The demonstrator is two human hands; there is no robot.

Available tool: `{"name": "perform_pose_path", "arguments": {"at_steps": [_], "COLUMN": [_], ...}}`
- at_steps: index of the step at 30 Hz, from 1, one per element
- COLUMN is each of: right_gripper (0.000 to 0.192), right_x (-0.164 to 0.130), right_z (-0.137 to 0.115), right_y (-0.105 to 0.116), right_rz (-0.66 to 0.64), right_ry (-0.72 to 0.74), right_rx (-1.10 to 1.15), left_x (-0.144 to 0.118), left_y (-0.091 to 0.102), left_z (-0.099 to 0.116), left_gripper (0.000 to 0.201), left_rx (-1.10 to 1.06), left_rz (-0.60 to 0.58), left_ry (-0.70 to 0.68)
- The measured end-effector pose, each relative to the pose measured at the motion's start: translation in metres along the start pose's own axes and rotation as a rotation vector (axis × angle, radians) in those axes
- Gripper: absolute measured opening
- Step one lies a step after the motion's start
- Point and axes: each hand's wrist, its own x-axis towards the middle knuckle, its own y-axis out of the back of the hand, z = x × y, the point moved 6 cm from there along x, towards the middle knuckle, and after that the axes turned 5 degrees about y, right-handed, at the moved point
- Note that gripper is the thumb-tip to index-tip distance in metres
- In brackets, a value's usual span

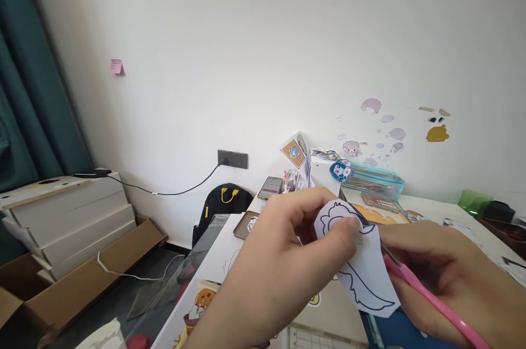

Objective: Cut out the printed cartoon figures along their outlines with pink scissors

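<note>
My left hand [296,250] pinches a white paper cutout [370,261] between thumb and fingers. Black outlines of a cartoon figure are drawn on the paper, partly covered by my thumb. My right hand [447,272] grips a pair of scissors with pink handles [431,297]. Their dark blades lie at the paper's upper right edge, by the drawn line. How far the blades are apart cannot be made out. Beneath the hands are a beige surface [329,316] and a blue area [411,330] on the desk.
A phone [270,188], a brown tray [243,225] with small cutouts and a clear blue pencil case [372,182] lie on the desk. Stickers [438,133] dot the wall. To the left stand a black backpack [224,201] and a cardboard box [94,272] holding white boxes.
</note>
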Motion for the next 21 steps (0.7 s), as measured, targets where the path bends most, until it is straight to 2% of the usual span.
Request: {"name": "perform_pose_path", "arguments": {"at_steps": [11, 21], "right_gripper": [0.028, 0.026], "right_x": [0.0005, 0.0034], "right_z": [0.0037, 0.0019], "right_y": [-0.0031, -0.0021], "right_rz": [-0.132, -0.175], "right_ry": [0.019, 0.010], "right_rx": [-0.001, 0.039], "left_x": [-0.0003, -0.0036], "left_y": [-0.0019, -0.0026], "left_z": [0.0003, -0.0007], "left_gripper": [0.019, 0.020], "left_rx": [-0.030, -0.023], "left_rz": [-0.013, -0.052], "left_ry": [0.027, 0.031]}}
